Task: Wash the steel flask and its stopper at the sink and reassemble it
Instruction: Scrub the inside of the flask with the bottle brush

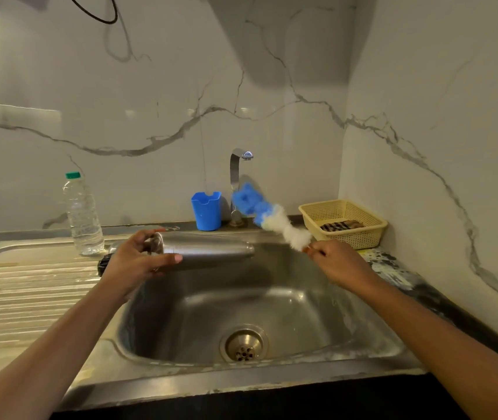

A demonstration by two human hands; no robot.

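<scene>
Two hands work above the sink [181, 313]: L hand [132, 262] wraps the flask [208, 248], held sideways over the basin w/ narrow end facing the brush [272, 216], prob. so bristles go in. R hand [335, 262] pinches the brush handle.

your left hand [138, 262] grips the steel flask [211, 251] near one end, thumb on the near side, fingers over the top. the flask lies level above the sink [181, 313], its free end pointing away from that grip toward your right hand [337, 262]. your right hand pinches the handle of a bottle brush [269, 216], whose white and blue head slants up from the grip toward the tap [235, 177], clear of the flask. a blue cup [207, 210] stands beyond the flask.
</scene>
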